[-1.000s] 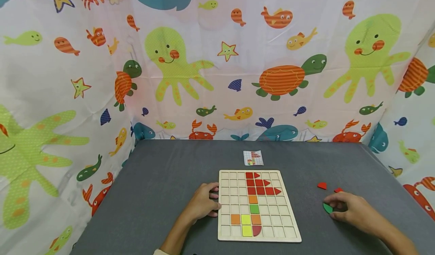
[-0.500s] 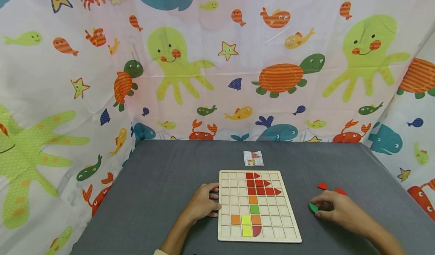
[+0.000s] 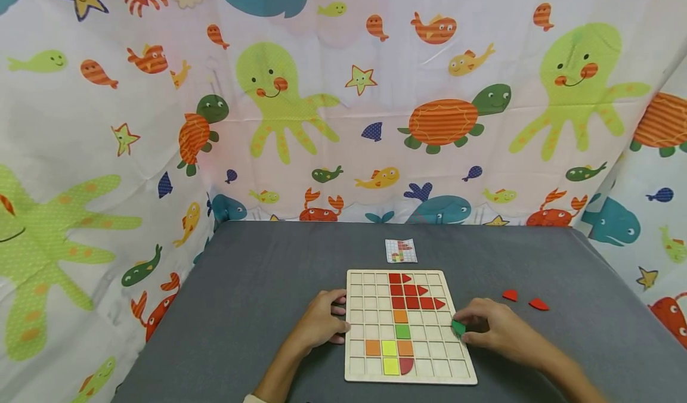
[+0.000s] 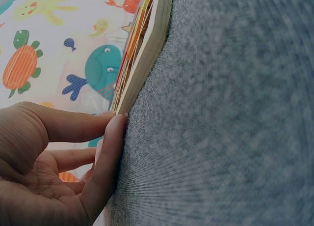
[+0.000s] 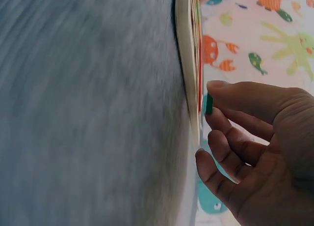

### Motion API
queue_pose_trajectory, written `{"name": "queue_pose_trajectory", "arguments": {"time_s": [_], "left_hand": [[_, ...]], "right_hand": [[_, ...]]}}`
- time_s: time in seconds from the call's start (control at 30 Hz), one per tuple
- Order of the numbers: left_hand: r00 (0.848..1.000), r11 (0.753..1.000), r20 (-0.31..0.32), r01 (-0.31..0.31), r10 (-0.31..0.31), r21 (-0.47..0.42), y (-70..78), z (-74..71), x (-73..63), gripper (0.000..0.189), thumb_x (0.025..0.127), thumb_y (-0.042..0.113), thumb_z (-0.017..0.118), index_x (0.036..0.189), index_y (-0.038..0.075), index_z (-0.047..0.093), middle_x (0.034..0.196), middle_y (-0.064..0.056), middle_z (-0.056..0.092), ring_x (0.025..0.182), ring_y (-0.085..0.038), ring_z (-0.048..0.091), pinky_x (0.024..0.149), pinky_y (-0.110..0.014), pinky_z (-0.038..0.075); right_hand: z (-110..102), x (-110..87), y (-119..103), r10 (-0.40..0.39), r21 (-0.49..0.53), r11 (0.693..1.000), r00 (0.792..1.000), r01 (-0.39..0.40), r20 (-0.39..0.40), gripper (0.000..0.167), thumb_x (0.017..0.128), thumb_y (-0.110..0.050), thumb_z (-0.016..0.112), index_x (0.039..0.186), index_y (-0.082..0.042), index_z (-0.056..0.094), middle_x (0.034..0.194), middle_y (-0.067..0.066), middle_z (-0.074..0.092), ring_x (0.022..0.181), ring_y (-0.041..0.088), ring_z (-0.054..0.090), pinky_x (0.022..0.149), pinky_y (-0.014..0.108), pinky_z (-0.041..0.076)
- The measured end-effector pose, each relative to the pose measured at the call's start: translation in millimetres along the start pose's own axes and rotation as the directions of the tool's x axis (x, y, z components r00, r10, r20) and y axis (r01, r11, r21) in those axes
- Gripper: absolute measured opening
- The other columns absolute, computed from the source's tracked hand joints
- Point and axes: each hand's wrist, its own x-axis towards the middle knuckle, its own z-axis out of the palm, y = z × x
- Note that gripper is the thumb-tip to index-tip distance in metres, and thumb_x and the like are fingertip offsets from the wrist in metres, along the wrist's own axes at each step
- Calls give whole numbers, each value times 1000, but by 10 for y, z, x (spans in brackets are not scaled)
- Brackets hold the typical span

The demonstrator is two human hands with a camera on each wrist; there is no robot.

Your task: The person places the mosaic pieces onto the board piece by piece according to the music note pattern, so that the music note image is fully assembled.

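Note:
A pale wooden grid board (image 3: 429,349) lies on the table, with red, orange, green, yellow and dark red flat pieces in several of its squares. At its left edge my left hand (image 3: 318,319) holds the rim; thumb and fingertips meet the board's edge (image 4: 142,64) in the left wrist view. My right hand (image 3: 496,328) pinches a green tile (image 3: 458,328) with a curved side between thumb and fingers, at the board's right edge. That green tile (image 5: 209,103) shows edge-on in the right wrist view, raised off the table.
Two loose red pieces, one blunt (image 3: 510,295) and one pointed (image 3: 539,304), lie right of the board. Behind the board sits a small printed card (image 3: 401,251) with a coloured grid pattern. A sea-animal curtain (image 3: 322,111) surrounds the grey table (image 3: 268,272).
My right hand has moved left with the green tile, from beside the loose red pieces to the board's right edge. The left hand keeps its place.

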Motion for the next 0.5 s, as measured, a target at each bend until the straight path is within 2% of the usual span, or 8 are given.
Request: {"name": "queue_pose_trajectory", "arguments": {"time_s": [0.07, 0.23, 0.5], "left_hand": [[1000, 1000, -1, 1, -1, 1, -6, 0, 3, 75, 82, -13, 77, 152, -3, 52, 133, -17, 53, 115, -30, 60, 59, -38, 66], [1000, 1000, 3, 4, -4, -1, 0, -5, -1, 75, 82, -13, 77, 152, -3, 52, 134, -17, 52, 117, -31, 60, 60, -38, 66], [1000, 1000, 5, -1, 1, 2, 14, -15, -11, 75, 82, -13, 77, 152, -2, 52, 135, -18, 52, 117, -32, 60, 60, -38, 66]], "right_hand": [[39, 32, -54, 3, 23, 1000, 1000, -3, 15, 31, 87, -25, 87, 115, -16, 78, 100, -5, 64, 88, 7, 55, 69, 22, 50], [152, 104, -168, -52, 51, 997, 998, 50, 29, 31, 88, -25, 87, 115, -16, 77, 98, -3, 62, 84, 9, 53, 65, 23, 47], [299, 225, -383, -92, 32, 995, 993, 90, 71, 29, 88, -25, 86, 115, -20, 77, 109, -9, 67, 94, 9, 55, 74, 24, 51]]}}
